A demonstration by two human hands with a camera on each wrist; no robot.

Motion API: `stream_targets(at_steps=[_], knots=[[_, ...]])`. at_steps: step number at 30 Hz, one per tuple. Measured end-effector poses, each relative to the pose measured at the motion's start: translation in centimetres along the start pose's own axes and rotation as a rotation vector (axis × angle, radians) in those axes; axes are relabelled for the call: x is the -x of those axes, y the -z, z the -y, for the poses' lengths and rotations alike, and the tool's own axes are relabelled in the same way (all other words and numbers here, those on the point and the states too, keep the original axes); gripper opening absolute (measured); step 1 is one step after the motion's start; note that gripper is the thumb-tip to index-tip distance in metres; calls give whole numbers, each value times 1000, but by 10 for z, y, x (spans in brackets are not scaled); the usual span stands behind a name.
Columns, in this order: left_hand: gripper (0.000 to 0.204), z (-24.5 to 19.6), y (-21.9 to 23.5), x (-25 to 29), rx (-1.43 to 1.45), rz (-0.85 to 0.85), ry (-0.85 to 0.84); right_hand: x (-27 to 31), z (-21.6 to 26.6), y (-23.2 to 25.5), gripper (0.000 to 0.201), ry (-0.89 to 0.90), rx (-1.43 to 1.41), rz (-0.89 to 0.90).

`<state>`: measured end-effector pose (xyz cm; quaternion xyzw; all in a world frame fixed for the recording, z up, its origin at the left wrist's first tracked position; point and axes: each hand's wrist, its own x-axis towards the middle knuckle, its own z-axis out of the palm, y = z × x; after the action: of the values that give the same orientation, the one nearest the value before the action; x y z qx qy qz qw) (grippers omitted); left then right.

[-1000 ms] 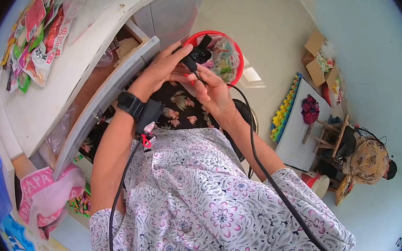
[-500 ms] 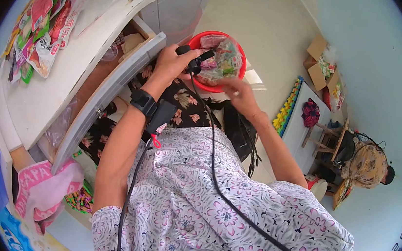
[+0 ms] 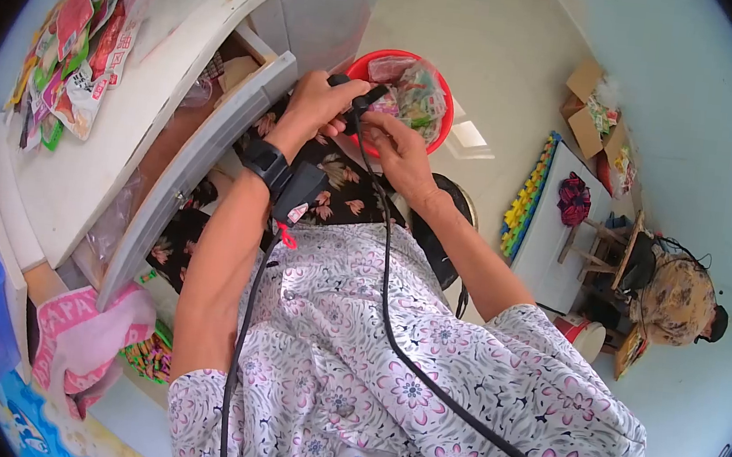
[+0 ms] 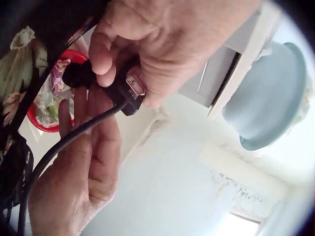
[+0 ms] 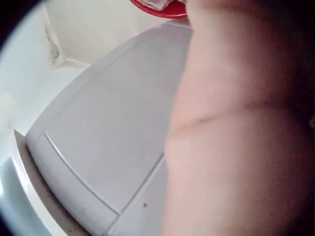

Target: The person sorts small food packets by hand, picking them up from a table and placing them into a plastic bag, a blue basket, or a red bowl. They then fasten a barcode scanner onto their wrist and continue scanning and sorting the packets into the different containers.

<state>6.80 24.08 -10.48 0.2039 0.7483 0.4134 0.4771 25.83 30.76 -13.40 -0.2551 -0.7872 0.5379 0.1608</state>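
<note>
My left hand [image 3: 312,105] grips a small black wrist camera [image 4: 125,91] with a red-and-white label. A black cable [image 3: 384,284] runs from it down across the patterned shirt. My right hand [image 3: 404,159] is close beside the camera, its fingers extended toward it. In the left wrist view the right fingers [image 4: 106,142] lie just under the camera, behind the cable. Another black camera [image 3: 301,188] is strapped on my left wrist. Beyond both hands stands a red basin [image 3: 448,117] with clear bags and packets in it. A blurred stretch of skin fills the right wrist view's right side.
To the left, an open drawer [image 3: 199,162] juts from a white desk [image 3: 165,60] with snack packets [image 3: 89,66] on top. A pink-and-white towel [image 3: 87,337] hangs below. Cardboard boxes [image 3: 586,131] and a seated person [image 3: 675,301] are at the right.
My right hand left the camera, swung out to the right, then came back beside it. The left hand kept hold of the camera, and the cable shifted off the right forearm toward the middle.
</note>
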Motion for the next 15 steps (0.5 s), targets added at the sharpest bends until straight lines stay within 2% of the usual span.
stream_targets(at_steps=[1,4,7,10,13,15], knots=[[53,4,0,0,53,3,-7,1,-4,-1,31,13,10,-32],[52,5,-1,7,191,29,-14,-1,-9,1,33,169,278,-46],[51,-2,0,18,262,46,-13,-6,5,-1,29,413,681,-88],[51,4,0,16,303,56,-22,-8,18,0,23,304,818,-10],[52,5,-2,16,278,47,-14,-15,10,-1,17,300,856,17],[54,4,-2,19,267,39,-12,-21,6,-7,14,179,760,29]])
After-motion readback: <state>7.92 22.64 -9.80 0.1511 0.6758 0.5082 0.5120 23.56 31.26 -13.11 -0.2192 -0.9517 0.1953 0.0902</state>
